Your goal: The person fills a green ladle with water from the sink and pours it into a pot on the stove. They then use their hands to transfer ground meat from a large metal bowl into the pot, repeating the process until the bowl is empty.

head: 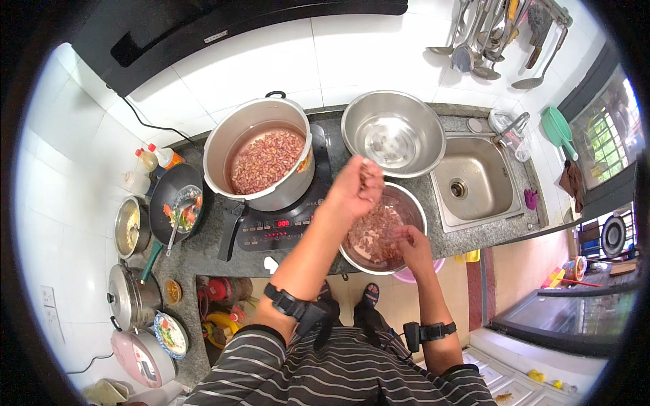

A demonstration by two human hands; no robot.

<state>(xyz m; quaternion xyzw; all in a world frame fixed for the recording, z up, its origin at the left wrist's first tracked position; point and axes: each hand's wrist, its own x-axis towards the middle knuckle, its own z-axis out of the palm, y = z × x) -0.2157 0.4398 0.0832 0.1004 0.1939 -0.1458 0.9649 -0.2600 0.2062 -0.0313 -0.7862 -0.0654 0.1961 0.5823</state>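
Observation:
My left hand [358,188] is raised over the left side of a steel basin [420,205], its fingers curled and blurred; whether it holds anything cannot be made out. Reddish-brown pieces, perhaps bean skins, lie in liquid in that basin. At its right side my right hand [410,246] has bent fingers at the pieces; a grip on them is unclear. Behind stands a larger steel bowl [431,122] with a little clear liquid. Left of it, an open pressure cooker pot [217,175] on the induction cooktop [249,241] holds pinkish beans in liquid.
The steel sink [480,177] lies to the right. A wok [160,223] with a ladle and food, a small steel pot [121,243], a lidded pot [134,302] and a rice cooker [147,355] line the left counter. Ladles [487,73] hang above.

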